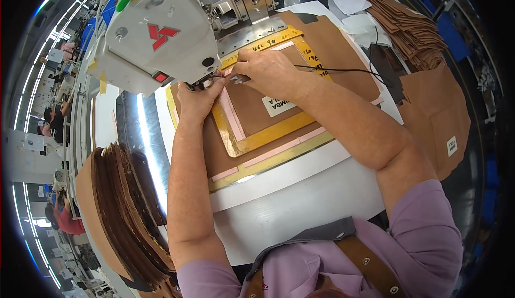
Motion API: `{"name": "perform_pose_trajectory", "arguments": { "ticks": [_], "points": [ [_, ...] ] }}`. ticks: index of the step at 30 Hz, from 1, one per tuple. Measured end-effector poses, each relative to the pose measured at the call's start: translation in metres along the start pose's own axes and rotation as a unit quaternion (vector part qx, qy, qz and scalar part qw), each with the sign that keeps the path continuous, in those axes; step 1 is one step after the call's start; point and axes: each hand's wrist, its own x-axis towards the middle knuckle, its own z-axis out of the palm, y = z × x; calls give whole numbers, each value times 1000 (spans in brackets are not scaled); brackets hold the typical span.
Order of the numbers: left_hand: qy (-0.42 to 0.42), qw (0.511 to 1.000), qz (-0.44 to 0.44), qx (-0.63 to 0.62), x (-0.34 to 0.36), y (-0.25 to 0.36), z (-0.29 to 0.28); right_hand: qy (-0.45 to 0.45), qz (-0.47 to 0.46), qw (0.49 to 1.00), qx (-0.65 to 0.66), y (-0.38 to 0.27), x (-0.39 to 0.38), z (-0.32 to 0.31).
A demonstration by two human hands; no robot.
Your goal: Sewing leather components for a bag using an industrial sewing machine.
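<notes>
Both hands meet beneath the needle end of a large white sewing machine head (pixel 155 35). My left hand (pixel 196 100) has its thumb and fingers drawn together there; the fingertips are partly hidden by the machine. Beside it, my right hand (pixel 268 72) is closed with bent fingers, and a bit of metal shows under them, too small to name. A thin black cord (pixel 343 70) runs from behind that hand to the right. Under the hands lies a yellow frame-shaped template (pixel 279 135) on a brown fabric panel (pixel 252 97) with pink strips and a white label (pixel 276 106).
Brown cut panels (pixel 407 30) are piled at the far right, with a labelled brown piece (pixel 437 115) hanging nearer. A thick stack of brown pieces (pixel 115 207) stands at the left. White paper (pixel 351 8) lies behind the work. Other people sit at machines far left.
</notes>
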Motion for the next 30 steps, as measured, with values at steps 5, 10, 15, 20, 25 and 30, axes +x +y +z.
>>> {"name": "perform_pose_trajectory", "arguments": {
  "ticks": [5,10,15,20,25,30],
  "points": [
    [-2,1000,-12,-2,-2,4,3,-11,6,1000,-25,5,2,-2],
    [-1,1000,-15,19,-3,3,1,26,42,999,-19,10,3,-5],
    [18,998,-58,19,-4,3,1,77,69,994,-20,20,2,-3],
    [7,999,-29,30,-4,-2,-9,128,117,985,-15,29,5,-2],
    [-4,999,-48,19,-10,12,-8,172,180,967,53,45,9,-7],
    [19,998,-26,45,-9,3,-9,188,196,954,130,46,7,-11]
  ]
}}
